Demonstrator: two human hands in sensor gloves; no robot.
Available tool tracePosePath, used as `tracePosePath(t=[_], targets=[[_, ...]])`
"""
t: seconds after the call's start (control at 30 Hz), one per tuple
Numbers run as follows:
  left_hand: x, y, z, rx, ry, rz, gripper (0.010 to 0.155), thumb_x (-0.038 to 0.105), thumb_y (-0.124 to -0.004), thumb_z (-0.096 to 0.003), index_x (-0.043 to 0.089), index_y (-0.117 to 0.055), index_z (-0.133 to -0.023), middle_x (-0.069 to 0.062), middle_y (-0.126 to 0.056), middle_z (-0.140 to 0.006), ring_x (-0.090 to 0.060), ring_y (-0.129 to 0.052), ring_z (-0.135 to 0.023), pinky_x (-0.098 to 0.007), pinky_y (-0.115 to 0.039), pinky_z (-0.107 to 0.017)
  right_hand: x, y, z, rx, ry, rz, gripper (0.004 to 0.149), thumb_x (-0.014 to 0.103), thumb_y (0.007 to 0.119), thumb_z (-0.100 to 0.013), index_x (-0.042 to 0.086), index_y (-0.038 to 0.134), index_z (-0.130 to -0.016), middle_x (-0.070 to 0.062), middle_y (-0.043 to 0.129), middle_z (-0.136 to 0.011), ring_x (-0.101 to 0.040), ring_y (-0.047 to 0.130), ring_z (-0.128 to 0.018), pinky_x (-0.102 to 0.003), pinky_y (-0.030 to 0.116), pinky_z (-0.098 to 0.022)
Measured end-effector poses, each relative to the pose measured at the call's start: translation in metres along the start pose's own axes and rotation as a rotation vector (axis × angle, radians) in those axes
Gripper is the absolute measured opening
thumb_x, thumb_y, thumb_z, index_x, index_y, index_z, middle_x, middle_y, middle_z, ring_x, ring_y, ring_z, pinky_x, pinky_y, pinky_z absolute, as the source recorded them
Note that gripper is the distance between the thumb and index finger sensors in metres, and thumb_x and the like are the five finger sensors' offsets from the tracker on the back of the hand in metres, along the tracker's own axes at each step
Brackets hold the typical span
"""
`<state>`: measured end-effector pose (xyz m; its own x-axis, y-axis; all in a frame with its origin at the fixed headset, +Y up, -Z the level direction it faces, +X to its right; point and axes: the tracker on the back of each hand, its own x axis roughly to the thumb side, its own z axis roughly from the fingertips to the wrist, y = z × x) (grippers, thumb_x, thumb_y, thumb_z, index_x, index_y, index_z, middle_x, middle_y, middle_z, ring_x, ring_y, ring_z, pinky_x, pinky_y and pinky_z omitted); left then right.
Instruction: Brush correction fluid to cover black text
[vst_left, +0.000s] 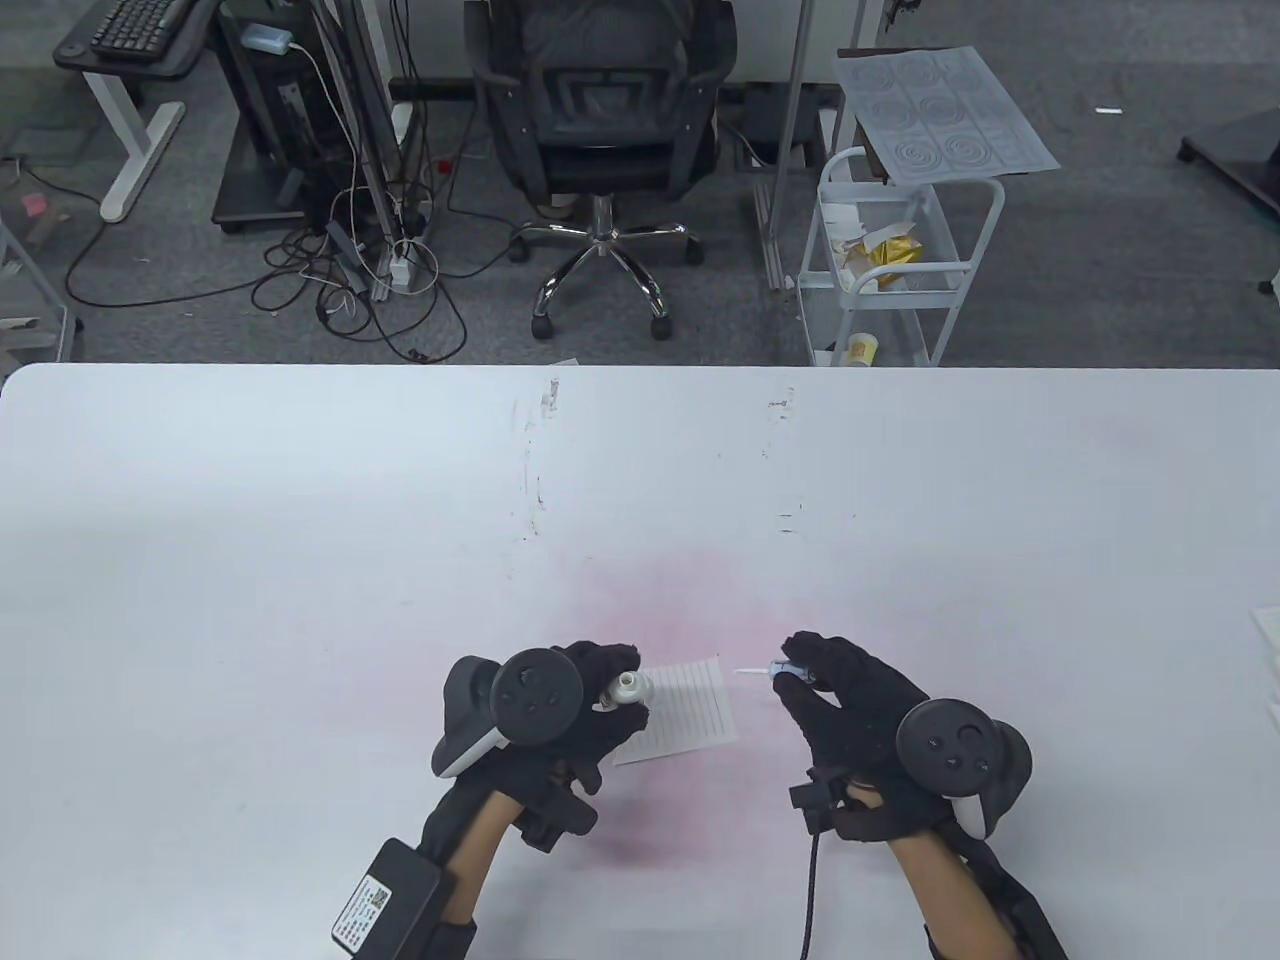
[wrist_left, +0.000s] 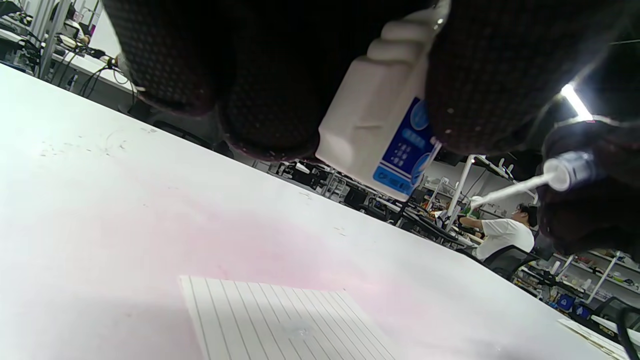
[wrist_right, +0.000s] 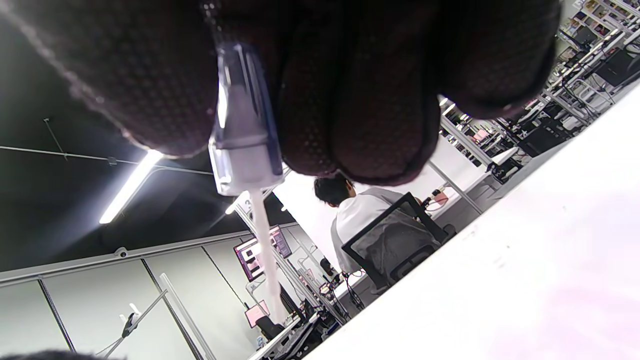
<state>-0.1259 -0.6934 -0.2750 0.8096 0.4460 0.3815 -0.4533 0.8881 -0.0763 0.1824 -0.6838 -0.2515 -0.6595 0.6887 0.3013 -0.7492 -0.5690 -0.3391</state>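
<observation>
Pinching the brush cap (vst_left: 787, 673) between my right hand's (vst_left: 850, 700) fingertips, I am holding its white brush stem pointing toward the lined paper (vst_left: 690, 708), the tip hanging just off the paper's right edge and not touching it. Curling my left hand (vst_left: 575, 705) round the correction fluid bottle (vst_left: 630, 688), I am keeping the open neck up over the paper's left part, lifted clear of the sheet as the left wrist view shows. So I am judging the opening step as done: the cap is off and the brush is out of the bottle. I am not finding any black text on the paper in these views, only ruled lines, and I cannot tell whether any fluid is laid down yet, so I am treating the covering itself as still to do. Around the paper, the white table (vst_left: 300, 560) is showing a faint pink stain. Beyond the table's far edge, an office chair (vst_left: 597, 110) and a small white cart (vst_left: 890, 260) are standing on the floor.
</observation>
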Motion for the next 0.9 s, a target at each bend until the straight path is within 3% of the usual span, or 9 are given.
tracePosePath(t=[0.3, 0.53, 0.9], targets=[[0.014, -0.010, -0.002, -0.029, -0.038, -0.011, 0.060, 0.051, -0.094, -0.0328, 0.024, -0.084, -0.086, -0.005, -0.098, -0.078, -0.020, -0.103, -0.056, -0.043, -0.084, -0.054, 0.049, -0.011, -0.017, -0.007, -0.124, -0.006, 0.047, 0.049, 0.091, -0.033, 0.020, 0.092, -0.071, -0.005, 0.096, -0.061, -0.025, 0.105, -0.040, -0.050, 0.083, -0.042], [0.018, -0.020, -0.004, -0.066, -0.055, 0.011, 0.060, 0.051, -0.095, -0.0324, 0.024, -0.085, -0.085, -0.005, -0.098, -0.077, -0.021, -0.103, -0.055, -0.043, -0.084, -0.053, 0.089, 0.002, -0.012, 0.110, -0.272, 0.105, 0.047, 0.051, 0.092, -0.033, 0.020, 0.094, -0.068, -0.006, 0.097, -0.058, -0.024, 0.105, -0.035, -0.050, 0.083, -0.041], [0.027, -0.027, -0.005, -0.093, -0.076, -0.013, 0.060, 0.050, -0.095, -0.0321, 0.024, -0.085, -0.085, -0.005, -0.099, -0.077, -0.021, -0.103, -0.055, -0.043, -0.084, -0.053, 0.098, 0.009, -0.006, 0.167, -0.297, 0.214, 0.046, 0.050, 0.093, -0.033, 0.020, 0.094, -0.067, -0.006, 0.098, -0.057, -0.025, 0.104, -0.034, -0.051, 0.083, -0.041]])
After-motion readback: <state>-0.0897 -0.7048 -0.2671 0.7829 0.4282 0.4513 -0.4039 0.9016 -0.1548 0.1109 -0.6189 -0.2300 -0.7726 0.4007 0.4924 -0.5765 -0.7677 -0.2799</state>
